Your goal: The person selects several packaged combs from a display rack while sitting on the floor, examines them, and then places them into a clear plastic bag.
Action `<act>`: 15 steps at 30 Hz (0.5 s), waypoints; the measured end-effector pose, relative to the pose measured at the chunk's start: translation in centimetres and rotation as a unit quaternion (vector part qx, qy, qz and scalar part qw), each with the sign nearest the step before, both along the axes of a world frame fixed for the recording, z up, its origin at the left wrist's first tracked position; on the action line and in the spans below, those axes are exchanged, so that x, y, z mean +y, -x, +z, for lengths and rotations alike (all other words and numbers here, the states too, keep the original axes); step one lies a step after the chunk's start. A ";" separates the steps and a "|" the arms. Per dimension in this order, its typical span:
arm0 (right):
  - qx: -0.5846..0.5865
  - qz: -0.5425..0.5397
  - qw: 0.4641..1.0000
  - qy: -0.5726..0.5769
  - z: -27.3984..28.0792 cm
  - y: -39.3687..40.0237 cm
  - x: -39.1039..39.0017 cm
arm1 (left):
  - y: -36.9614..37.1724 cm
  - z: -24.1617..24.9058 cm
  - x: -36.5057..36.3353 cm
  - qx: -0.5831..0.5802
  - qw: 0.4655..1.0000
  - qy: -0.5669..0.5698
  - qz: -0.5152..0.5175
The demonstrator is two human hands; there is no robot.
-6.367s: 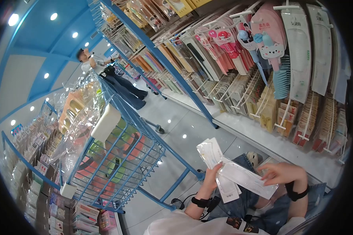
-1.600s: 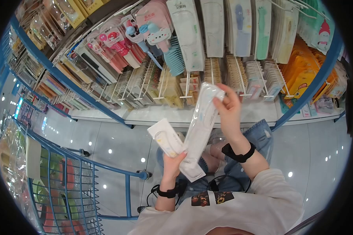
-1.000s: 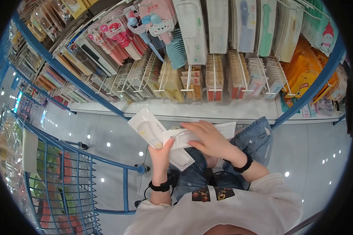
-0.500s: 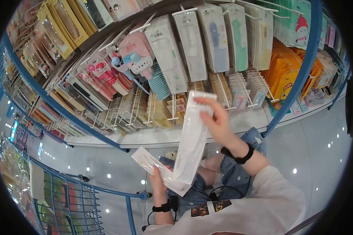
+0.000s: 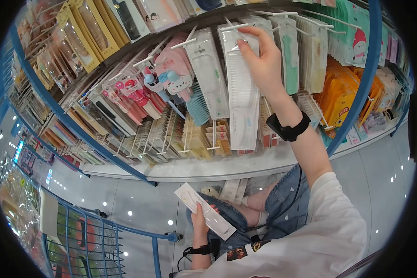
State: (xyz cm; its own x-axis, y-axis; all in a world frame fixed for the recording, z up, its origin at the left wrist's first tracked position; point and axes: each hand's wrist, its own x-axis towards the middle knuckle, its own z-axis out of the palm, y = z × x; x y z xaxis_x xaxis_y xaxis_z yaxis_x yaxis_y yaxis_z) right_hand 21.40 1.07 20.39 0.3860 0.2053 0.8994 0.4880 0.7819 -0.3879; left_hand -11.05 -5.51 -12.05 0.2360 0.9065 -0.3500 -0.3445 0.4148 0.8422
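Observation:
My right hand (image 5: 262, 60) is closed on the upper end of a long clear package with a white comb (image 5: 242, 92), held upright at a rack hook among the hanging packs. Just left of it hangs a similar pack (image 5: 207, 69). Low in the view, over my lap, my left hand (image 5: 201, 221) grips a slim white package (image 5: 206, 211), which lies tilted. Part of that hand's fingers is hidden behind the package.
A blue wire cart (image 5: 85, 241) stands at the lower left. Blue rack posts (image 5: 356, 88) frame the shelf. Orange packs (image 5: 340, 95) hang at the right, pink combs (image 5: 136, 95) at the left. More white packages (image 5: 234, 190) lie on the floor by my legs.
My right hand has moved up to the rack with the comb package, away from my left hand. My left hand still holds the slim package, now slightly lower and to the right.

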 end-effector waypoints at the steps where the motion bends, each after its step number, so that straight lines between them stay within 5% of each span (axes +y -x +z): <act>1: 0.000 0.002 1.000 0.004 0.0 -0.1 0.2 | 0.1 0.0 0.0 -0.002 1.000 -0.004 -0.004; 15: -0.015 -0.078 0.997 0.003 -0.3 0.4 0.6 | 0.0 -0.1 0.0 -0.002 1.000 -0.022 -0.013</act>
State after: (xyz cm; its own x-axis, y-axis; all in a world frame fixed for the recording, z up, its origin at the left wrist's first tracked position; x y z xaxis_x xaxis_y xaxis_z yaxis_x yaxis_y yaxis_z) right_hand 21.02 1.69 20.13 0.3862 0.1506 0.9100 0.6146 0.6937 -0.3756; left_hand -11.07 -5.51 -12.16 0.2618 0.9144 -0.3087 -0.3380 0.3865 0.8581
